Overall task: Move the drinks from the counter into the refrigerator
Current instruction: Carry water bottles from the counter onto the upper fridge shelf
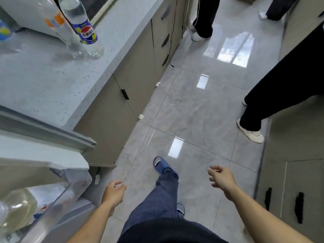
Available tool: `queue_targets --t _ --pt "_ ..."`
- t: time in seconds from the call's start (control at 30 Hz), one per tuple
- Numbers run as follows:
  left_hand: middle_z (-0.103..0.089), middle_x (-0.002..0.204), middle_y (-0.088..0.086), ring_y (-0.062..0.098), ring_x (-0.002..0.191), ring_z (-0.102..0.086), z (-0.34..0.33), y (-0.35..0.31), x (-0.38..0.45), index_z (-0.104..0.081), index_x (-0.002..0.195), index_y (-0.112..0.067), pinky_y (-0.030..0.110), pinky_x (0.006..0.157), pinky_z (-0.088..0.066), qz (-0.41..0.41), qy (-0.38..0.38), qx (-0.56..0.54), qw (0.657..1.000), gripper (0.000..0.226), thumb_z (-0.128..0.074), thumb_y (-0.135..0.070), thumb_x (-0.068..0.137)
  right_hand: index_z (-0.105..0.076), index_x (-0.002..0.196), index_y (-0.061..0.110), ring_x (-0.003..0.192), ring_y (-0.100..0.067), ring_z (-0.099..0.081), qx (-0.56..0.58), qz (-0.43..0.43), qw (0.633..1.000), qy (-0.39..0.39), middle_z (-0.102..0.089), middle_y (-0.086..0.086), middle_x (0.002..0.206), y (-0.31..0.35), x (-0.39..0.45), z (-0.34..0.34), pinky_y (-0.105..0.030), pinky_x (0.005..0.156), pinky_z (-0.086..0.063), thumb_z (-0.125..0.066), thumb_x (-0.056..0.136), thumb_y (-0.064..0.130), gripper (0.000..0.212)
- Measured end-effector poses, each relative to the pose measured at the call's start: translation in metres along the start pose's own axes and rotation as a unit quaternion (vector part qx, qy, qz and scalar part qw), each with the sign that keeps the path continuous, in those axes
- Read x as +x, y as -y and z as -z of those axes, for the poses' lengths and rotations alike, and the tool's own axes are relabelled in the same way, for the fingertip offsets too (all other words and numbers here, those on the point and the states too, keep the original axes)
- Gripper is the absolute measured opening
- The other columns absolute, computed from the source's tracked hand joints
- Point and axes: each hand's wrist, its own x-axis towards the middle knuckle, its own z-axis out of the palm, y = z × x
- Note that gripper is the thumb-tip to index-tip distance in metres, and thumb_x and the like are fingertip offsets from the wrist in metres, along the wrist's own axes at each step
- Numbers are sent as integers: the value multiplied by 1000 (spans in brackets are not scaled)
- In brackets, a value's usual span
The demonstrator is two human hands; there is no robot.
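Both hands hang low over the glossy grey tiled floor (pixel 192 106) and hold nothing: the left hand (pixel 113 192) has its fingers loosely curled, just beside the open refrigerator door (pixel 73 186) at the lower left, and the right hand (pixel 221 178) is likewise relaxed, fingers slightly bent, well apart from the left. Between them a leg in dark blue jeans steps forward in a blue slipper (pixel 162 165). On the speckled pale grey stone table (pixel 52 81) at the upper left, two drinks stand near its front edge, touching or nearly so: a clear plastic bottle with a blue, red and yellow label (pixel 82 23) and, just to its left, a clear plastic bottle with an orange and blue label (pixel 56 23), blurred. A third bottle with a blue and yellow label (pixel 5 32) shows partly at the table's far left edge. In the door shelf of the refrigerator a pale yellowish clear bottle (pixel 17 206) lies or leans; its exact pose cannot be told. Beige cabinets with black handles (pixel 133 81) run below the table. Two other people stand further along the floor, seen as dark trousers and white shoes (pixel 250 133).
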Motion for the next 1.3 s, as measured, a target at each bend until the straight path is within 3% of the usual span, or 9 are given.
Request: queue_targets --t 0.2,0.37,0.47,0.6,0.73,1.0,1.13,1.3 --pt "-61 112 5 21 89 -59 -3 -59 37 -58 124 -13 32 68 -54 45 -22 -50 998 31 -58 -18 94 -63 103 12 63 -19 -52 -59 27 998 28 -56 -1 75 121 61 -19 -30 56 -45 -66 89 19 16" --pt "-61 123 8 31 105 -61 4 -117 47 -56 126 -16 45 91 -55 31 -60 -96 993 30 -55 -23 97 -62 104 13 67 -21 -55 -135 59 987 60 -60 -5 80 216 101 -47 -33 60 -48 -65 93 20 14" --pt "-61 128 8 25 107 -59 3 -133 41 -55 129 -14 37 91 -51 38 -83 -125 988 32 -55 -22 97 -61 104 14 72 -22 -58 -171 75 979 87 -63 -7 86 255 113 -65 -34 62 -51 -65 94 22 13" --pt "-62 129 7 17 98 -54 7 -153 40 -53 130 -15 29 84 -43 50 -110 -168 978 34 -55 -24 98 -61 104 14 73 -23 -57 -238 100 956 140 -62 -9 86 294 129 -90 -35 62 -51 -63 95 21 12" --pt "-63 126 6 20 100 -57 15 -173 43 -53 128 -16 32 88 -48 71 -144 -206 965 32 -56 -24 97 -62 102 10 68 -23 -56 -298 106 932 174 -60 -8 78 323 149 -107 -33 60 -50 -64 94 22 14" --pt "-62 118 2 17 97 -56 16 -232 40 -52 129 -21 32 83 -48 130 -233 -278 923 33 -57 -28 98 -64 109 11 73 -23 -63 -373 163 877 257 -66 -8 90 402 176 -149 -33 61 -53 -63 94 21 18" --pt "-60 110 -5 7 89 -56 26 -276 45 -54 127 -26 24 69 -46 106 -279 -316 901 31 -58 -29 96 -64 108 12 72 -21 -62 -358 214 847 330 -67 -5 86 450 152 -197 -29 59 -53 -62 94 16 14" --pt "-59 111 -10 3 98 -57 53 -312 45 -57 117 -38 41 90 -56 64 -330 -392 856 24 -60 -35 94 -66 109 8 75 -21 -57 -336 271 794 429 -62 -8 85 482 98 -253 -34 67 -50 -62 94 11 15"
